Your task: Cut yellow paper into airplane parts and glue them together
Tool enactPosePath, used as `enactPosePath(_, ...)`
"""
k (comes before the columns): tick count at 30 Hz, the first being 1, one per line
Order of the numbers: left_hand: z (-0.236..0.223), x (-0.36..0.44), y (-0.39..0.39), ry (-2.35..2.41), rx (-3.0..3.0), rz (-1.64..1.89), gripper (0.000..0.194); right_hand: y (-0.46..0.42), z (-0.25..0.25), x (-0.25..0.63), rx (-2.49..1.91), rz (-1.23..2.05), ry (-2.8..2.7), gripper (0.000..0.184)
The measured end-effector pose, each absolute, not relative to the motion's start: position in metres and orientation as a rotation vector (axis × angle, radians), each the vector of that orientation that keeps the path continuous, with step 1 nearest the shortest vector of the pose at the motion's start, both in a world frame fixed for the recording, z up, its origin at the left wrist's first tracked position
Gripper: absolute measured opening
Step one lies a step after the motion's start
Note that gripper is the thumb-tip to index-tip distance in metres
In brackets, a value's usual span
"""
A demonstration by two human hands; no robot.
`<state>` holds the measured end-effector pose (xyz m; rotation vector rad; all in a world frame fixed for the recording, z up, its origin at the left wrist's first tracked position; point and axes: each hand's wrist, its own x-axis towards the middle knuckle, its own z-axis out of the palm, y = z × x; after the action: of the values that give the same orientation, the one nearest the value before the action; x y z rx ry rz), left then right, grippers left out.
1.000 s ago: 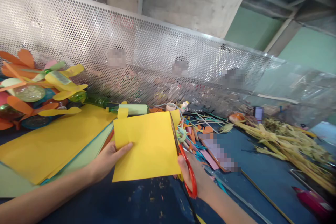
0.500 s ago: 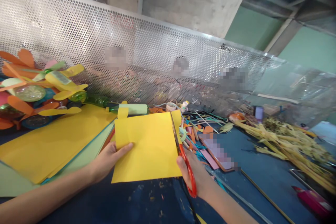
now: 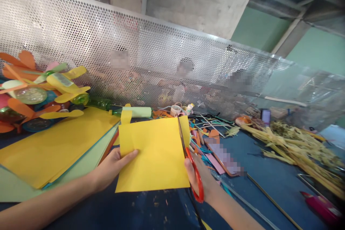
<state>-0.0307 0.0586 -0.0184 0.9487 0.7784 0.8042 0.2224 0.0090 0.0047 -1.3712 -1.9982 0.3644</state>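
My left hand (image 3: 113, 167) pinches the left edge of a yellow paper sheet (image 3: 153, 154), thumb on top, holding it above the blue table (image 3: 269, 183). Red-handled scissors (image 3: 190, 161) are gripped in my right hand (image 3: 202, 181). Their blades run up along the sheet's right side and reach its top edge, leaving a narrow strip to the right of the blades.
A stack of yellow and green paper sheets (image 3: 54, 147) lies left. Paper flowers and bottles (image 3: 37, 90) pile at the far left. Coloured paper scraps (image 3: 205, 133), a phone (image 3: 223, 156), dried plant stalks (image 3: 293, 147) and a pink object (image 3: 322, 206) lie right. A perforated metal screen (image 3: 151, 54) stands behind.
The scissors have advanced slightly up the sheet's right side. Sheet and both hands have shifted a little to the right.
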Motion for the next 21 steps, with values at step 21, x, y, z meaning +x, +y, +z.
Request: enactPosePath(21,-0.0196,-0.0294,0.0556,0.79,0.946,0.793,0.044,0.0166,-0.0008,0.2225,-1.473,0.288,-1.97,0.051)
